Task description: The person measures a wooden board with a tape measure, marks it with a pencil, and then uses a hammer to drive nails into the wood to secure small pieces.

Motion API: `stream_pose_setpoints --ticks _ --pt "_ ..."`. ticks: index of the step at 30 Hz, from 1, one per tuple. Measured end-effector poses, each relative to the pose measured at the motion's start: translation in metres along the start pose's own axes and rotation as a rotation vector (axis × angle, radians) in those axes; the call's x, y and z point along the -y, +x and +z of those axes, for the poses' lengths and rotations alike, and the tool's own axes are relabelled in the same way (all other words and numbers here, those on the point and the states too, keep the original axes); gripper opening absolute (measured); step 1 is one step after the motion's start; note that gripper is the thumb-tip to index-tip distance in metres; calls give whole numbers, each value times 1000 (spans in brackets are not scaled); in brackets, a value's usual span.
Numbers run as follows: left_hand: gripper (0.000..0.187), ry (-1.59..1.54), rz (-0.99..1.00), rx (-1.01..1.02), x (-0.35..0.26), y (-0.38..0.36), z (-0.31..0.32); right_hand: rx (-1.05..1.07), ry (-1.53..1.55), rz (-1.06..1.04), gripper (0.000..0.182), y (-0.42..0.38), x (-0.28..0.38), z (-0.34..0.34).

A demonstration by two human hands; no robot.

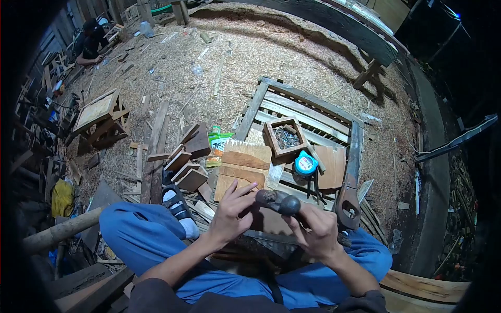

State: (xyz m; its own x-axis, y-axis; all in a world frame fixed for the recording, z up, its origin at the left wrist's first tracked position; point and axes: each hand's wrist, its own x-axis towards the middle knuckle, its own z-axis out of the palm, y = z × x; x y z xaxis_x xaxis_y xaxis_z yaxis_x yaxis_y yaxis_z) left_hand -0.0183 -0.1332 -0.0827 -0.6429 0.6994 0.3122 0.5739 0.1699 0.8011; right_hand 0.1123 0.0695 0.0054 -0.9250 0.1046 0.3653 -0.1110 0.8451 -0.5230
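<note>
A hammer with a rounded dark metal head (278,202) is in my right hand (317,229), whose fingers are wrapped round its handle below the head. My left hand (234,211) is beside the hammer head, its fingers spread over the near part of a light wooden board (244,164). Whether its thumb side holds anything small is hidden. Beyond the hands, a square wooden box (268,136) with nails inside sits on a slatted wooden frame (254,110). A turquoise tape measure (306,164) is near the box, with dark-handled pliers (315,189) beside it.
A hand saw (349,201) lies at the right of the frame. Wood blocks (191,178) and a green packet (219,139) are at the left. Farther off are a small stool (95,110), a long bench (334,23) and another person (90,41). Wood shavings cover the ground.
</note>
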Motion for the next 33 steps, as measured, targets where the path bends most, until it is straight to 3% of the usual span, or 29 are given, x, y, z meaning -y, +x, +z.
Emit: stream_pose_setpoints --ticks 3,13,15,22,24,33 --pt "33 -6 -3 -4 -2 2 -1 -3 20 26 23 1 2 1" --pt "11 25 -3 -70 -12 6 -3 7 19 70 21 -3 1 2" --pt "12 53 0 -57 -5 3 0 21 -66 -10 37 -6 -6 9" --pt "21 179 27 -7 -4 6 -1 -46 -17 -19 39 -6 -3 7" --pt "17 179 33 -30 -6 9 0 29 -48 -5 39 -8 -8 11" --pt "18 231 40 18 -9 14 -6 6 -55 -42 40 -5 -4 5"
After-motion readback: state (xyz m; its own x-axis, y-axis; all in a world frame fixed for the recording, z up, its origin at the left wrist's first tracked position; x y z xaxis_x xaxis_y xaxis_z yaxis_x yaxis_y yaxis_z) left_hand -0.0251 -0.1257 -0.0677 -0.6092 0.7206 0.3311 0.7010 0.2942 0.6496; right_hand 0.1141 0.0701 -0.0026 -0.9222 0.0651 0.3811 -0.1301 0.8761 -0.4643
